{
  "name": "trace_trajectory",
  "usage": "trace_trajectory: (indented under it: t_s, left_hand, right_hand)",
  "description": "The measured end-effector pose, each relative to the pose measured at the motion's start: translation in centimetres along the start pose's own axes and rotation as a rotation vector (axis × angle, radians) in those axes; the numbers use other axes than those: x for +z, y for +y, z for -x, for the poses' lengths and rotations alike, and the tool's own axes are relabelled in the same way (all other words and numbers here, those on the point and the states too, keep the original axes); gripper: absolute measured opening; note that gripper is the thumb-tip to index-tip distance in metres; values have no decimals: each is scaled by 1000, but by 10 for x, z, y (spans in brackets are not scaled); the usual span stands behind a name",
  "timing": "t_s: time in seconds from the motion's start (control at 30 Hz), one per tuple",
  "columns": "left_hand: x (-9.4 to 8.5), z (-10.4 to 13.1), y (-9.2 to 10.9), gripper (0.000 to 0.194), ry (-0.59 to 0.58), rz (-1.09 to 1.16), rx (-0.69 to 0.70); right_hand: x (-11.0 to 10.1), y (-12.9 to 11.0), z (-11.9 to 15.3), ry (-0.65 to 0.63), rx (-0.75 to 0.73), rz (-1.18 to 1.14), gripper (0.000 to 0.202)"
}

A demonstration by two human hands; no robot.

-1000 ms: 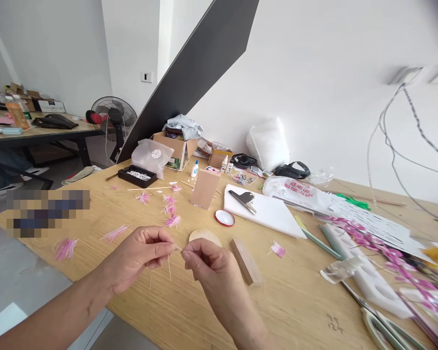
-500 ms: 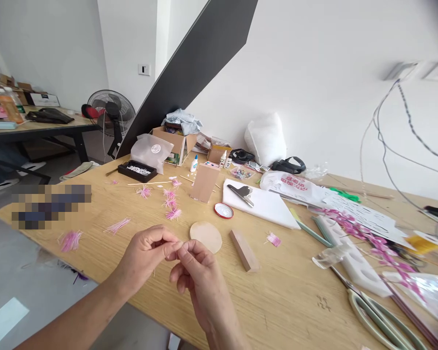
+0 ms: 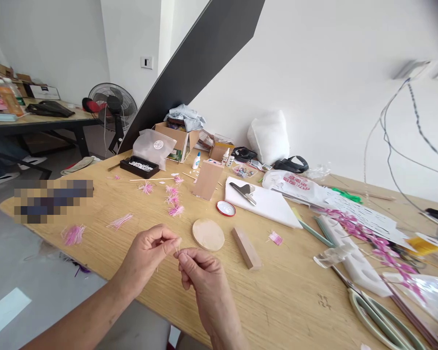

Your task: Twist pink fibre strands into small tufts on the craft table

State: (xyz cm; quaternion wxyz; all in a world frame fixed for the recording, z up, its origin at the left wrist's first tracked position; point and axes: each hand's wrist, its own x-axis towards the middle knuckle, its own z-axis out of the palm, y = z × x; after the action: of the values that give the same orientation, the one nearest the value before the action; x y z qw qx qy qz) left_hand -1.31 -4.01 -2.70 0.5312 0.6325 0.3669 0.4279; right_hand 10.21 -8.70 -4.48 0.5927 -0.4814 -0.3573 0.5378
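Observation:
Both hands are over the table's near edge, fingertips close together. My left hand (image 3: 151, 253) pinches thin pale strands (image 3: 177, 248), whose lower ends show below the fingers. My right hand (image 3: 202, 272) is closed in a pinch at the other end of these strands. Beyond the hands lies a round wooden disc (image 3: 208, 235), with a wooden block (image 3: 246, 248) to its right. Pink thread tufts (image 3: 175, 209) lie in a row farther back, and loose pink strands (image 3: 120, 221) and a pink bundle (image 3: 73, 235) lie to the left.
A red-rimmed lid (image 3: 226, 208), an upright wooden piece (image 3: 208, 180) and a clip (image 3: 243, 192) on white foam (image 3: 270, 206) stand beyond the disc. Large scissors (image 3: 379, 316) lie at the right front, near pink flower strands (image 3: 372, 238). A black tray (image 3: 139, 167) is at the back left.
The fingertips have drawn slightly apart, and thin strands now show between them. The whole view has shifted a little.

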Motion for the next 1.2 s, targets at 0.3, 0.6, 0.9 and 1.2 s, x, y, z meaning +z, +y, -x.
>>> trace_trajectory:
  t_s: [0.3, 0.6, 0.9, 1.2]
  left_hand:
    - [-14, -1, -11, 18, -48, -224, 101]
    - [-33, -1, -11, 15, -82, -267, 217]
    - [-35, -5, -1, 18, -238, -402, 451]
    - [-31, -6, 2, 20, -212, -448, 540]
  right_hand:
    - [-9, -5, -3, 26, -76, 479, 23]
    - [-14, -21, 0, 19, -97, 668, 22]
    - [-9, -25, 6, -46, -60, 615, 22]
    - [-11, -26, 6, -74, -44, 620, 23]
